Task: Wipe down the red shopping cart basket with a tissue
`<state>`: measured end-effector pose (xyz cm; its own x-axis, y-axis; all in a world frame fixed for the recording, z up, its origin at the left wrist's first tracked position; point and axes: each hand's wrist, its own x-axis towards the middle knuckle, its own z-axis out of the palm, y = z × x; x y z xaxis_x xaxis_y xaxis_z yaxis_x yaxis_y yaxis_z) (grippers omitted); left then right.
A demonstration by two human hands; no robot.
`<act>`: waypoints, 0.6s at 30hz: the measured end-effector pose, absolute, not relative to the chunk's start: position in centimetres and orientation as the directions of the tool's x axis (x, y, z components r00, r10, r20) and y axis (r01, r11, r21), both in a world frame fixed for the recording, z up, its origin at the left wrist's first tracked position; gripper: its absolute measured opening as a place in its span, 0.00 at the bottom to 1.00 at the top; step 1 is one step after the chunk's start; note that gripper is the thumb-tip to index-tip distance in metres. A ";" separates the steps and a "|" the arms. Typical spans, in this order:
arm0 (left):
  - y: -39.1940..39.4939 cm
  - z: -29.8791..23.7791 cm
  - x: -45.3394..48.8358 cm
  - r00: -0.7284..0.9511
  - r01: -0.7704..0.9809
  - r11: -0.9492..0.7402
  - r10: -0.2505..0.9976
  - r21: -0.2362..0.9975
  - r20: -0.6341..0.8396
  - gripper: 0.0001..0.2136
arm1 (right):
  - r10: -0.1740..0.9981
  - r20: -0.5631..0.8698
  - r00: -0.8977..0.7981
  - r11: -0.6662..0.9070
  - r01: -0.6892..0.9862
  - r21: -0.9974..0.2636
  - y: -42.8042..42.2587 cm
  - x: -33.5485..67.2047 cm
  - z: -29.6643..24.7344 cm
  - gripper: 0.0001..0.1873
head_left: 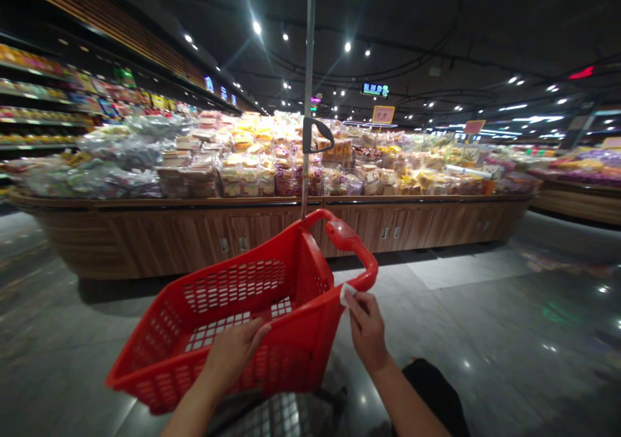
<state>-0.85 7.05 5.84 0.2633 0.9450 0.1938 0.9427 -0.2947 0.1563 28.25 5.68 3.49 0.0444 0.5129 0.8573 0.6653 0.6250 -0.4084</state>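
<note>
A red plastic shopping basket (169,333) tilts in front of me, with a curved red handle (359,256) at its far right end. My left hand (233,353) rests over the basket's near rim, fingers curled on the edge. My right hand (366,327) pinches a small white scrap (347,293) against the rim just below the handle. The basket's inside looks bare.
A long wooden display island (272,230) piled with bagged bread and snacks runs across the aisle ahead. A grey pole (308,88) with a black hook rises behind the basket. Shelves of goods line the left wall. Glossy grey floor lies to the right.
</note>
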 end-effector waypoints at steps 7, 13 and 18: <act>7.2 5.5 -1.7 0.273 0.913 -0.335 0.926 0.234 0.260 0.20 | 0.441 0.891 0.110 0.670 0.620 -0.408 5.6 28.3 3.9 0.28; 6.8 5.9 -2.5 0.283 0.904 -0.354 0.916 0.242 0.283 0.19 | 0.486 0.868 0.104 0.666 0.599 -0.444 5.1 29.4 5.6 0.25; 6.8 5.9 -3.2 0.244 0.925 -0.312 0.925 0.214 0.292 0.20 | 0.578 0.799 0.163 0.582 0.604 -0.544 5.8 32.2 9.4 0.18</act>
<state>-3.24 6.77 5.87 0.2445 0.9246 0.2923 0.9254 -0.3125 0.2143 32.16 5.83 9.41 0.1630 0.5785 0.7993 0.6043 0.5818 -0.5443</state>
